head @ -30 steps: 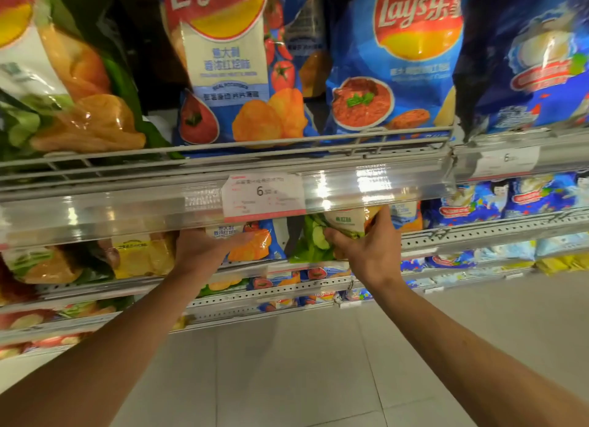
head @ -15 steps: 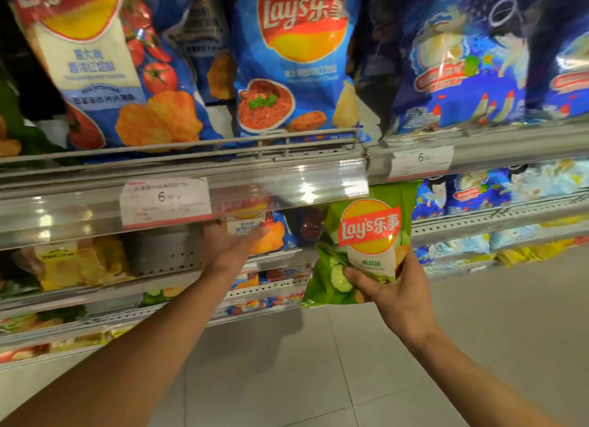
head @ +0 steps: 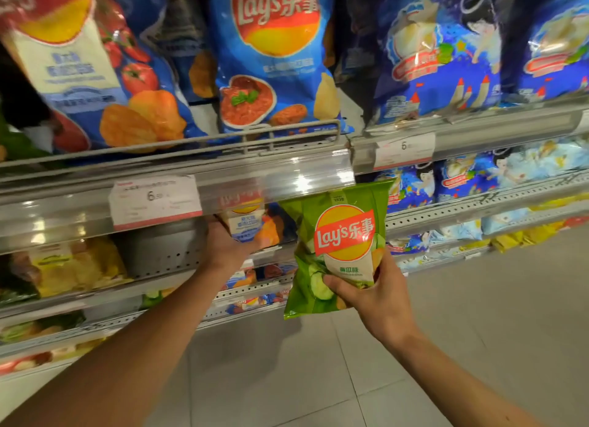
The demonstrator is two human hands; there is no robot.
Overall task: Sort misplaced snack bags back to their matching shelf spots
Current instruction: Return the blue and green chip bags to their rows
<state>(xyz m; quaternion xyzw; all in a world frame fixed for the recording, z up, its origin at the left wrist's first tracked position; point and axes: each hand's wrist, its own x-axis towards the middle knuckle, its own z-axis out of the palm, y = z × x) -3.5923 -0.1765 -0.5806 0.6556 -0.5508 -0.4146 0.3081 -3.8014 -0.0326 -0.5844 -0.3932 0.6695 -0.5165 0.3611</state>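
From the head camera, we take the price-tag rail (head: 178, 184) of the upper shelf as our landmark. Just below its right end, out in the aisle and clear of the shelf, our right hand (head: 374, 294) holds the green cucumber Lay's bag (head: 334, 245). The fingers are pinched shut on the bag's lower half, with the thumb (head: 334, 283) pressed across its front. The bag stands upright with its long axis vertical and its top edge nearly touching the rail's underside, so most of the bag lies above our grip.

Below the middle of the rail, our left hand (head: 228, 248) reaches into the second shelf, cupped against a small blue tomato Lay's bag (head: 251, 222); we cannot tell whether those fingers are closed on it.

We judge the green bag to be the misplaced one, since the packs around it are blue. Green packaging shows far down-left of the rail (head: 19, 294), nearer our left side, so the bag most likely has to travel leftward across the left forearm.
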